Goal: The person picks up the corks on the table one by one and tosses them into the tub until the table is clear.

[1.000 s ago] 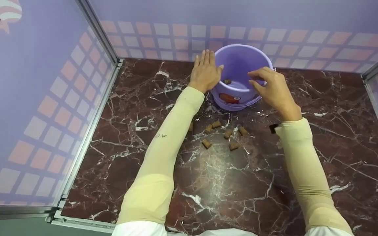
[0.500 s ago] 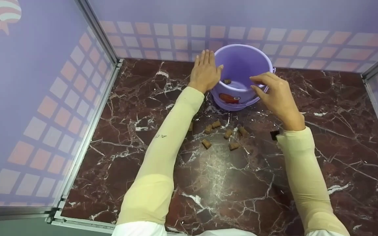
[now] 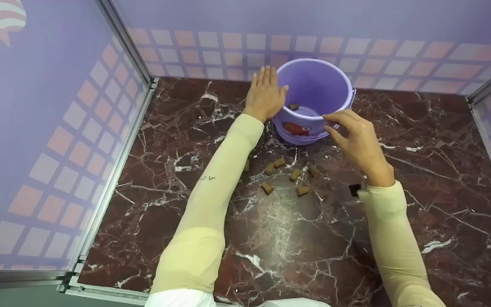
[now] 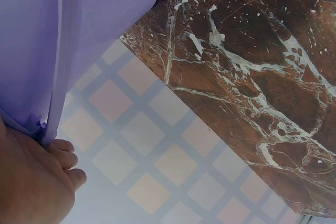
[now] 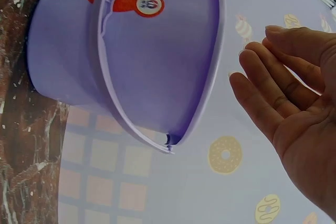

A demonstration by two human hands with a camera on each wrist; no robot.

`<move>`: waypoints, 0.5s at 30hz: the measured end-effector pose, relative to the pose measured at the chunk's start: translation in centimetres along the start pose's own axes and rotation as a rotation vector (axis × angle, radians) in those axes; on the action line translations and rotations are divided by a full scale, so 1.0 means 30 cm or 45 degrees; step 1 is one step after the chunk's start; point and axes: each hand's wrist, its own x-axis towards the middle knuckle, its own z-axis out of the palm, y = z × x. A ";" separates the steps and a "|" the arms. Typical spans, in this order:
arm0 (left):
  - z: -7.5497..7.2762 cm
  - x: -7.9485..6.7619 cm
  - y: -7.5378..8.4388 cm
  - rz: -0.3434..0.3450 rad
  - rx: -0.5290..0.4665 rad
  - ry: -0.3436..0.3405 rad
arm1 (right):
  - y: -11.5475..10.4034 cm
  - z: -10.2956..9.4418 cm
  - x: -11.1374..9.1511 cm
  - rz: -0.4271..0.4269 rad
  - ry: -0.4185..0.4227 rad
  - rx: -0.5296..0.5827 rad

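Observation:
A purple plastic bucket (image 3: 313, 85) with an orange sticker stands at the back of the dark marble floor (image 3: 271, 238), one brown piece (image 3: 293, 107) lying inside it. My left hand (image 3: 265, 93) presses flat against the bucket's left side with straight fingers. My right hand (image 3: 354, 136) hovers in front of the bucket's right side, fingers relaxed and holding nothing; in the right wrist view the palm (image 5: 294, 108) is open beside the bucket (image 5: 142, 56). Several brown pieces (image 3: 288, 177) lie scattered on the floor in front of the bucket, between my arms.
Lilac walls with a pink checked band (image 3: 79, 140) enclose the floor on the left, back and right, with metal corner frames (image 3: 130, 47). The near floor holds only my sleeved forearms.
My right hand has drawn back from over the bucket's rim toward me and slightly down. The left hand has stayed on the bucket's side.

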 end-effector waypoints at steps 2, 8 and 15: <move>-0.001 0.000 0.000 -0.001 -0.006 -0.004 | 0.002 0.005 -0.013 0.006 -0.002 0.012; -0.004 -0.001 0.002 0.002 -0.006 0.001 | 0.020 0.027 -0.051 0.002 -0.024 0.016; -0.006 -0.003 0.001 0.000 -0.015 -0.021 | 0.054 0.057 -0.100 0.035 -0.057 0.011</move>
